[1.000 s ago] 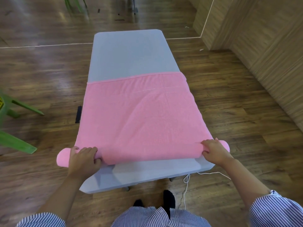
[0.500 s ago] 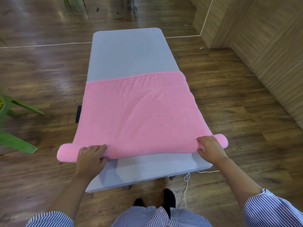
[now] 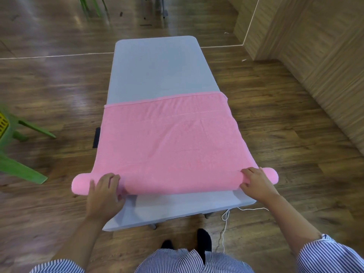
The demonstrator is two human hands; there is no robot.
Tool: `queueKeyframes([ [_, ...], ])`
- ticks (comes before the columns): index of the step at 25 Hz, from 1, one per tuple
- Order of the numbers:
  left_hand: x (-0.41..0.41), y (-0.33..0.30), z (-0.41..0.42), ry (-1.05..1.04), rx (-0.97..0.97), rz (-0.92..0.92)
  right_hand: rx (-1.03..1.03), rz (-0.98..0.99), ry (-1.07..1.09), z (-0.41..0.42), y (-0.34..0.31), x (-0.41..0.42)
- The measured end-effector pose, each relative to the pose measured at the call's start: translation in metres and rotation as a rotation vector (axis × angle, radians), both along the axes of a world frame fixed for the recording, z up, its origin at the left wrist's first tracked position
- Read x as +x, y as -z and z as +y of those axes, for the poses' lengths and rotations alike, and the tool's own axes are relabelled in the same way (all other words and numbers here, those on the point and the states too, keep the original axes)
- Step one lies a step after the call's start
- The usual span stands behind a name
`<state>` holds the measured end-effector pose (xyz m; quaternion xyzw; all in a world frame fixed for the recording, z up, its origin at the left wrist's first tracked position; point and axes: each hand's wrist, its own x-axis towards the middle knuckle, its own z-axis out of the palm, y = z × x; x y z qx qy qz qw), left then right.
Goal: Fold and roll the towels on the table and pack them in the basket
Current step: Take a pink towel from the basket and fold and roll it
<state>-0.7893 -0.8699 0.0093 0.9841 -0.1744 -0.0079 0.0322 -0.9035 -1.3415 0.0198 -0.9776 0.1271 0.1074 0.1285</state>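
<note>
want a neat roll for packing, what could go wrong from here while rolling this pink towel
The rolled ends of the pink terry towel overhang both sides of the narrow grey table, so they may sag and loosen. The left hand and right hand press only near the ends, so the middle could roll slack or skewed.

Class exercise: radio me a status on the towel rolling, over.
Both hands, left hand and right hand, pressing on the roll. Pink towel partly rolled at the near end of the table. Nothing in the way; no basket in view.
</note>
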Motion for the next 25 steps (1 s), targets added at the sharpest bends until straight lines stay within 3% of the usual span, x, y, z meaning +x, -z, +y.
queueKeyframes([
  [9, 0.020, -0.010, -0.008, 0.058, -0.101, 0.039, 0.032, 0.193, -0.019, -0.007, -0.007, 0.007],
  [15, 0.005, 0.000, -0.005, 0.018, -0.076, 0.026, -0.012, -0.066, 0.139, -0.007, -0.007, -0.005],
  [18, -0.006, 0.003, 0.002, 0.045, -0.011, 0.047, 0.041, -0.010, 0.089, -0.005, -0.005, -0.007],
  [25, -0.012, -0.003, 0.045, -0.153, 0.039, 0.161, 0.092, -0.045, 0.013, 0.046, 0.004, 0.018],
])
